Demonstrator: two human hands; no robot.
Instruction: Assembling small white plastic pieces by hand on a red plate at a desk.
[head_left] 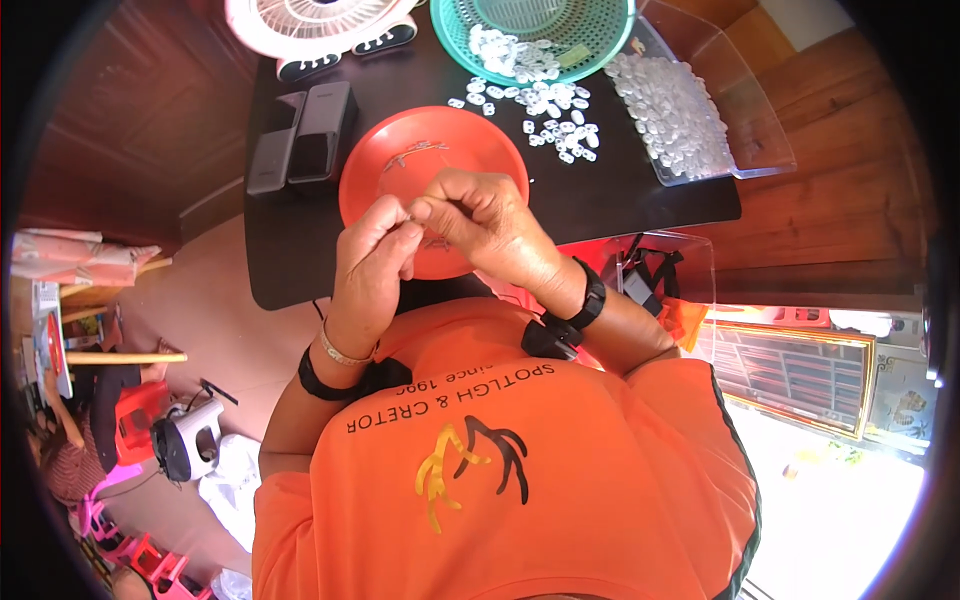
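Over a round orange-red basin [362, 150], my left hand [372, 258] and my right hand [492, 228] meet fingertip to fingertip. Both are closed in a pinch, thumbs against fingers. What they hold is too small to make out, and the fingers cover most of it. Behind the knuckles, several thin metallic strips [415, 150] lie in the basin, with a few more showing between my wrists. Small whitish plastic pieces [565, 135], oval with holes, are scattered on the dark table to the right of the basin.
A green basket [600, 55] holding more pieces stands at the far side. Right of it is a clear bin [765, 150] full of them. Two grey box-like devices [322, 130] and a pink fan [300, 35] stand left. Another person [75, 440] sits at far left near red stools [140, 420].
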